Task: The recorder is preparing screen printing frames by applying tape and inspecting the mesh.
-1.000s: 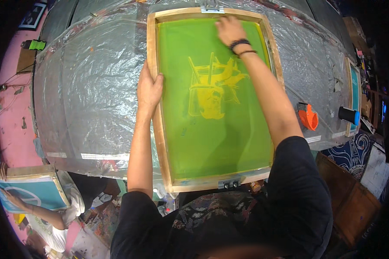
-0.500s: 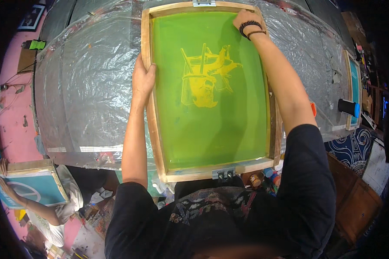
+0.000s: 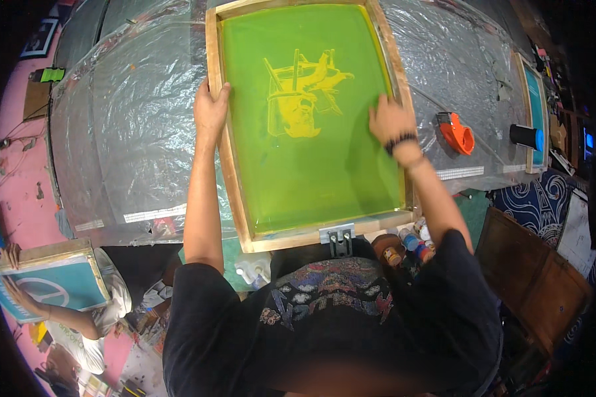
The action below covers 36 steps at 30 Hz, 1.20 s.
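Green mesh fills the wooden-framed screen directly before the person, a metal clamp on its near rail. The left hand grips the left rail; the right hand curls over the mesh's right side, its hold unclear. Farther out, an orange-and-black tool lies on the plastic-covered bench.

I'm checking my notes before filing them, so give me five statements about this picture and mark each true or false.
The left hand holds the left side of the wooden frame. True.
The right hand grips the frame's top-left corner. False: it is at the green mesh, near the frame's right side.
The design on the mesh is blue. False: it is yellow.
An orange object lies right of the frame. True.
The teal screen at lower left is round. False: it is rectangular.
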Available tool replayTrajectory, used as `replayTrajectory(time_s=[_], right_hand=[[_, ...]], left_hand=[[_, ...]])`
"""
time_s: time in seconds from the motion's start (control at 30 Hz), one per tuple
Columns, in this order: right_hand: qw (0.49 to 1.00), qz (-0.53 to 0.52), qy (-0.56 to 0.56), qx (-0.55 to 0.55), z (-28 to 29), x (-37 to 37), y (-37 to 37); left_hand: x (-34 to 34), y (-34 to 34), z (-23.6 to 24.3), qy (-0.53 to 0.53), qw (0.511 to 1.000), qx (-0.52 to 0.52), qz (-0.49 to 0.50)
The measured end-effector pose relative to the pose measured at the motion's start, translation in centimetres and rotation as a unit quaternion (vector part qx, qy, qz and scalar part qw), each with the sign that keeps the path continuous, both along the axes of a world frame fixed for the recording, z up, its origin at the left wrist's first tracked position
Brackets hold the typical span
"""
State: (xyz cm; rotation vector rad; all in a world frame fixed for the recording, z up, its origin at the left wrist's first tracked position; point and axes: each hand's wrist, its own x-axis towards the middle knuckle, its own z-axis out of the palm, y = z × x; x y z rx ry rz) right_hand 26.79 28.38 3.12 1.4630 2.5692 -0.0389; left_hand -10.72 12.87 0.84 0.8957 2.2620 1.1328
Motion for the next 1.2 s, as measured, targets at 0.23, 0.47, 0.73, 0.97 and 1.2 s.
replayTrajectory(time_s=[0.23, 0.47, 0.73, 0.97, 1.2], right_hand=[[0.963, -0.030, -0.004, -0.269, 9.2, 10.4, -13.0], [0.941, -0.071, 0.314, -0.103, 5.8, 17.9, -8.4], [0.934, -0.075, 0.333, -0.107, 1.1, 17.6, -10.6], [0.918, -0.145, 0.340, -0.148, 0.4, 17.2, -12.7], [0.929, -0.195, 0.278, -0.145, 1.1, 16.5, -13.2]], left_hand=[[7.3, -10.7, 0.9, 0.007, 0.999, -0.053, 0.007], [15.5, -20.6, 4.0, 0.063, 0.982, -0.181, -0.004], [18.8, -25.9, 4.1, 0.074, 0.972, -0.221, 0.021], [18.2, -23.6, 5.8, 0.122, 0.946, -0.299, 0.007], [17.3, -22.7, 5.2, 0.149, 0.926, -0.347, -0.016]])
